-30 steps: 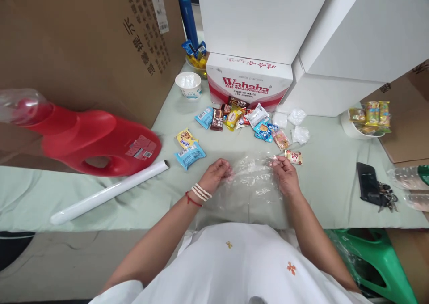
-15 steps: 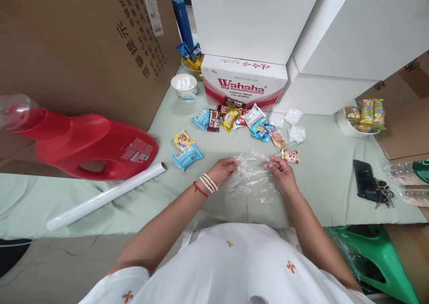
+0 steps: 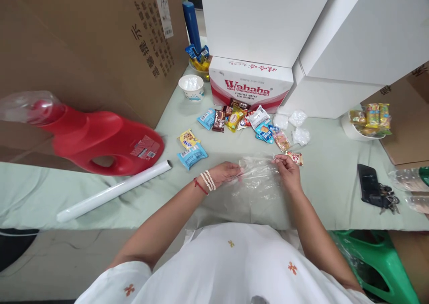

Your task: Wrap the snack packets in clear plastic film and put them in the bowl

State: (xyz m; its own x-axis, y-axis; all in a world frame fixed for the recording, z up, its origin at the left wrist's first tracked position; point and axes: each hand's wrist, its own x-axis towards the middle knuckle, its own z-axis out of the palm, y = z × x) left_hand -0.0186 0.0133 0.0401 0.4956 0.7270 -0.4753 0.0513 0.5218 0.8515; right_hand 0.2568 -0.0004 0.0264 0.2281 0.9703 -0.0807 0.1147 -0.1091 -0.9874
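Observation:
A clear plastic bag (image 3: pixel 258 181) lies crumpled on the pale green table cover, right in front of me. My left hand (image 3: pixel 225 172) pinches the bag's left top edge. My right hand (image 3: pixel 287 169) pinches its right top edge, close to a small red-and-cream snack packet (image 3: pixel 295 158). Just beyond the bag lies a heap of several wrapped snacks (image 3: pixel 243 120). A yellow packet (image 3: pixel 188 139) and a blue packet (image 3: pixel 192 155) rest to the left of my left hand.
A red detergent jug (image 3: pixel 100 141) lies on its side at left, with a white roll (image 3: pixel 114 191) in front of it. A Wahaha carton (image 3: pixel 250 87), white boxes and a paper cup (image 3: pixel 191 87) stand behind. At right sit a snack bowl (image 3: pixel 365 120), a black phone with keys (image 3: pixel 372 188) and bottles.
Both hands stay on the bag's top edge. The fingers have closed into a tighter pinch and the edge now looks stretched between them. The view has shifted a little.

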